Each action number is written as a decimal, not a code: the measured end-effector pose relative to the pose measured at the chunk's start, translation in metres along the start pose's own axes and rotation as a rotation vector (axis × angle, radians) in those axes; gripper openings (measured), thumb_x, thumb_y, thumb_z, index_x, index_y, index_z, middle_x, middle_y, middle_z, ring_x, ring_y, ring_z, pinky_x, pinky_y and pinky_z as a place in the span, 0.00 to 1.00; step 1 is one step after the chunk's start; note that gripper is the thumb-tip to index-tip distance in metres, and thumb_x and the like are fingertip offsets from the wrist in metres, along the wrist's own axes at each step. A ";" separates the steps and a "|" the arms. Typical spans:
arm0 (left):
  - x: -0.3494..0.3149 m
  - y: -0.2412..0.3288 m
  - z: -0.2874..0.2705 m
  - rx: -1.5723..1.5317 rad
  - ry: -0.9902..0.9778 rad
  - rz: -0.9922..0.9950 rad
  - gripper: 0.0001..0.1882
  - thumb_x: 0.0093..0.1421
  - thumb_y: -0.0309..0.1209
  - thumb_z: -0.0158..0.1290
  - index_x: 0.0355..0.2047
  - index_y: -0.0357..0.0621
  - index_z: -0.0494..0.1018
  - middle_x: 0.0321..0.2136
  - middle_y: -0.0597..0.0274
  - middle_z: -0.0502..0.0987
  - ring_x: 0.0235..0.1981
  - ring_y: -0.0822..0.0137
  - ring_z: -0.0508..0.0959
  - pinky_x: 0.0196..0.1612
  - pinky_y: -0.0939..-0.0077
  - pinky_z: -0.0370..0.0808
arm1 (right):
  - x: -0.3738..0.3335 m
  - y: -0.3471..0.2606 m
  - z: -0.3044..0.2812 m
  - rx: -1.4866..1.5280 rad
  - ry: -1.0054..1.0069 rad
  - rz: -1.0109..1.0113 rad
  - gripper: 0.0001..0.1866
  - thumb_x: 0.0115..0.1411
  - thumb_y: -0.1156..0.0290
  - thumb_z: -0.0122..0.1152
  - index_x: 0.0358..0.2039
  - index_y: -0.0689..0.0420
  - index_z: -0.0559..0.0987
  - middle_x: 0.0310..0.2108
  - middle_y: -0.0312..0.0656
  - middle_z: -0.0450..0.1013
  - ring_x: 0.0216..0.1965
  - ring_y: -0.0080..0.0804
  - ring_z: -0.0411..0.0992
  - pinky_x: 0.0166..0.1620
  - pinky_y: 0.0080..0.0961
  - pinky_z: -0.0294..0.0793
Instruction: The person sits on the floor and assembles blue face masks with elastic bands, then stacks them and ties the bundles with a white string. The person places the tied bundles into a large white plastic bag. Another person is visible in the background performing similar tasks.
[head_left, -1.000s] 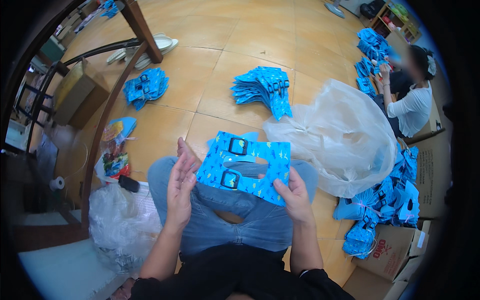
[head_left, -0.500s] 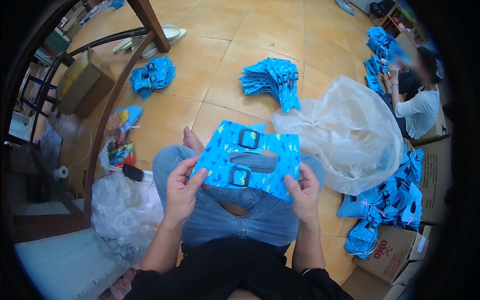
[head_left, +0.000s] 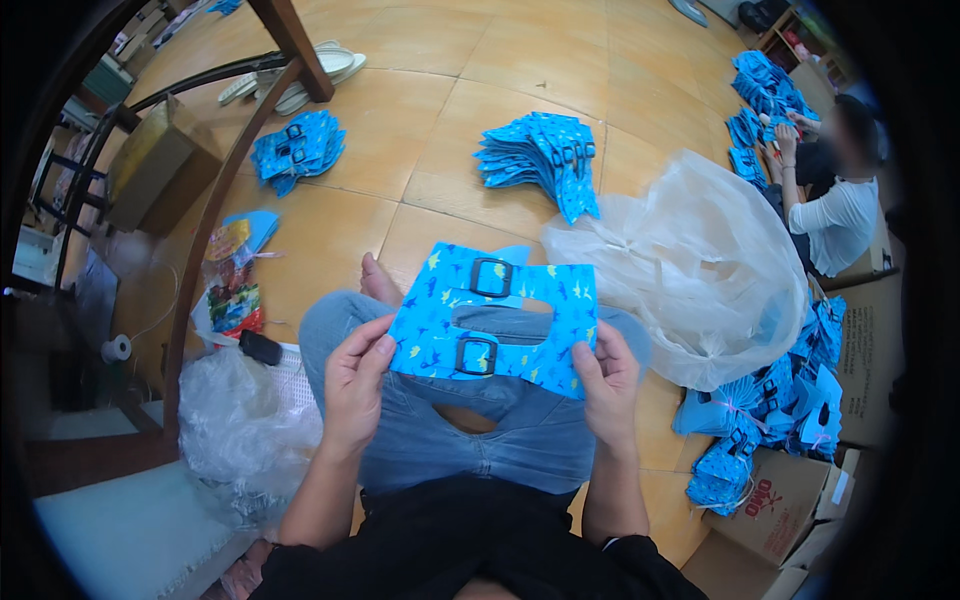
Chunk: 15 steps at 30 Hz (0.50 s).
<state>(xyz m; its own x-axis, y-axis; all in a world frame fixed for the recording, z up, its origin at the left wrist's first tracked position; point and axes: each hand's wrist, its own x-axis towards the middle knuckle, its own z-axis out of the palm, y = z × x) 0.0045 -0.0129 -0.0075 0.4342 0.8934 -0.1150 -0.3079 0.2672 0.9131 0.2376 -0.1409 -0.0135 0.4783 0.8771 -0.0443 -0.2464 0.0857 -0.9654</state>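
Note:
A flat blue patterned fabric piece (head_left: 420, 335) with a long oval slot and two black buckles is held level above my lap. My left hand (head_left: 358, 372) pinches its left edge, thumb on top. At the opposite edge, my right hand (head_left: 607, 380) grips the lower right corner the same way. One buckle (head_left: 492, 278) sits above the slot and the other buckle (head_left: 475, 355) below it. Part of another blue piece shows behind the upper edge. My fingers beneath the fabric are hidden.
Ahead on the tiled floor lie a fanned stack of blue pieces (head_left: 540, 155) and a smaller pile (head_left: 298, 150). A large clear plastic bag (head_left: 690, 270) spreads at right, near bundled blue pieces (head_left: 790, 400) and a cardboard box (head_left: 765, 505). Another person (head_left: 835, 215) sits at far right handling blue pieces.
The fabric piece has shifted very slightly left and tilted a little, with both hands keeping their hold. The whole view has moved slightly.

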 end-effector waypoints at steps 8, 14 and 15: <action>0.005 -0.002 -0.005 0.050 -0.046 -0.022 0.18 0.65 0.24 0.47 0.54 0.30 0.67 0.44 0.57 0.77 0.44 0.73 0.76 0.48 0.79 0.72 | 0.004 0.001 0.001 -0.009 0.018 -0.031 0.19 0.65 0.72 0.56 0.54 0.65 0.70 0.42 0.37 0.74 0.40 0.18 0.70 0.43 0.16 0.69; 0.005 -0.002 -0.003 0.093 -0.105 -0.050 0.21 0.63 0.21 0.49 0.56 0.32 0.65 0.46 0.56 0.76 0.44 0.73 0.76 0.45 0.78 0.74 | 0.006 0.003 0.001 -0.013 0.060 -0.008 0.19 0.65 0.72 0.56 0.54 0.65 0.70 0.41 0.38 0.74 0.39 0.18 0.70 0.43 0.16 0.69; 0.005 -0.003 -0.002 0.101 -0.102 -0.055 0.21 0.62 0.20 0.49 0.56 0.33 0.65 0.47 0.57 0.75 0.45 0.73 0.76 0.44 0.78 0.75 | 0.007 0.004 0.001 -0.010 0.054 -0.016 0.19 0.65 0.72 0.56 0.54 0.65 0.70 0.41 0.38 0.74 0.40 0.18 0.70 0.43 0.17 0.69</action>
<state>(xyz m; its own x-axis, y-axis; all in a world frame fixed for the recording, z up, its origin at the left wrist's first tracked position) 0.0061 -0.0082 -0.0116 0.5333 0.8358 -0.1308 -0.1963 0.2727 0.9419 0.2390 -0.1343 -0.0171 0.5266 0.8490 -0.0426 -0.2304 0.0944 -0.9685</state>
